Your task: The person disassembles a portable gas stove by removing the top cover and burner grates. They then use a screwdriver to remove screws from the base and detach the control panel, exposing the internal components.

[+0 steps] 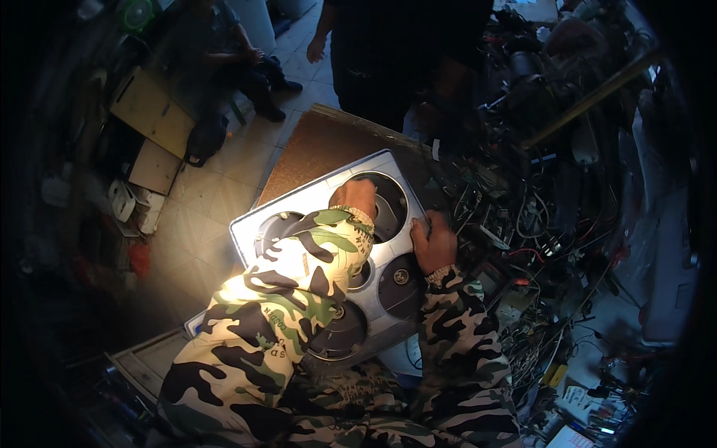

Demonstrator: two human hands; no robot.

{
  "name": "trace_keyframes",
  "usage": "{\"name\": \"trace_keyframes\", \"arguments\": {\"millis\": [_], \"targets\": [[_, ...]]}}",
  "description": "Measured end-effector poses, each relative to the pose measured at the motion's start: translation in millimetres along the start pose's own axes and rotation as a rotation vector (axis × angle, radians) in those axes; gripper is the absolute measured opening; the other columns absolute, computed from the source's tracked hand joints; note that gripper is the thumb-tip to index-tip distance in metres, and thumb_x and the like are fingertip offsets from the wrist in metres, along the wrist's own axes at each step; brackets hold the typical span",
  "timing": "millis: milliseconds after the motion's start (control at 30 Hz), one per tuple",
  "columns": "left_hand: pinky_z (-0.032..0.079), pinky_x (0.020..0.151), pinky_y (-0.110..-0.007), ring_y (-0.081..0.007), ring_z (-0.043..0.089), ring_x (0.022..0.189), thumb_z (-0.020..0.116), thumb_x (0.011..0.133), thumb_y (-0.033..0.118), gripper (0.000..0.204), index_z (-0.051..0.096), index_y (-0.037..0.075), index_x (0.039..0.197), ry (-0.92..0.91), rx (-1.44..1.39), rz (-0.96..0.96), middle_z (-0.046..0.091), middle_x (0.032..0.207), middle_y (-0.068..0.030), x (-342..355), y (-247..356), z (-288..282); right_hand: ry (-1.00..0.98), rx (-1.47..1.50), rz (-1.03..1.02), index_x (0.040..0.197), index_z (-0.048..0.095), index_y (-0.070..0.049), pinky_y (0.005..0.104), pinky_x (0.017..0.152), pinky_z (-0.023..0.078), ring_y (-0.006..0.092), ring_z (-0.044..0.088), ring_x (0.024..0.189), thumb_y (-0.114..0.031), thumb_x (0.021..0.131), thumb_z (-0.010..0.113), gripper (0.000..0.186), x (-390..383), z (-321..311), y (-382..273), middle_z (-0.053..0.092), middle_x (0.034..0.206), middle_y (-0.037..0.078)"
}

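A light silver panel (pixel 284 194) with several round recesses, some with small dark fittings at their middle, lies tilted at an angle over a brown board (pixel 306 145). My left hand (pixel 353 196), in a camouflage sleeve, reaches into the upper recess (pixel 388 209); its fingers curl down and their tips are hidden. My right hand (pixel 437 243) grips the panel's right edge, its thumb on the rim, beside a lower recess (pixel 398 299). My left forearm covers much of the panel's middle and left.
Tangled cables and dark parts (pixel 530 224) pile up at the right. A person in dark clothes (pixel 381 52) stands beyond the board; another sits (pixel 239 67) at the upper left. Cartons (pixel 149 116) and a dark bag (pixel 209 138) sit left, on or near the tiled floor (pixel 194 194).
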State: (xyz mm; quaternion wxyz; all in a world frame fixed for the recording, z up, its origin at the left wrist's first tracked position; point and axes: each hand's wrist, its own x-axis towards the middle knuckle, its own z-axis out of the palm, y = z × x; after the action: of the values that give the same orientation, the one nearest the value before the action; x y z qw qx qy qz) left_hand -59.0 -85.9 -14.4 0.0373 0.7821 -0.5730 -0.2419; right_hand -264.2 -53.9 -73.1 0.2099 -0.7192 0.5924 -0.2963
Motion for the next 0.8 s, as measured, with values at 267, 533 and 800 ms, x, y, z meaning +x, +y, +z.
{"name": "trace_keyframes", "arguments": {"millis": [267,533,800], "targets": [[0.057,0.089,-0.048,-0.0414,0.07,0.102,0.068,0.084,0.008,0.022,0.077,0.005,0.103,0.084,0.061,-0.006,0.072,0.104,-0.025,21,0,35,0.03,-0.058,0.117,0.114,0.067,-0.002,0.0485,0.076,0.057,0.0437,0.069,0.089,-0.031,0.089,0.072,0.038,-1,-2,-17,0.07,0.104,0.023],[0.056,0.09,-0.047,-0.0401,0.071,0.099,0.072,0.084,0.017,0.023,0.078,0.007,0.104,0.127,0.222,0.118,0.074,0.099,-0.0217,24,1,37,0.007,-0.064,0.113,0.109,0.06,-0.006,0.0501,0.061,0.056,0.0394,0.069,0.071,-0.038,0.092,0.068,0.038,-4,-7,-14,0.067,0.095,0.018],[0.056,0.084,-0.046,-0.0406,0.072,0.091,0.078,0.084,0.031,0.028,0.08,0.008,0.101,0.283,0.126,0.016,0.074,0.091,-0.0223,23,4,52,0.002,-0.015,0.122,0.106,0.06,-0.003,0.0479,0.061,0.057,0.0376,0.071,0.072,-0.038,0.093,0.067,0.039,-4,-6,-11,0.067,0.094,0.017]]}}
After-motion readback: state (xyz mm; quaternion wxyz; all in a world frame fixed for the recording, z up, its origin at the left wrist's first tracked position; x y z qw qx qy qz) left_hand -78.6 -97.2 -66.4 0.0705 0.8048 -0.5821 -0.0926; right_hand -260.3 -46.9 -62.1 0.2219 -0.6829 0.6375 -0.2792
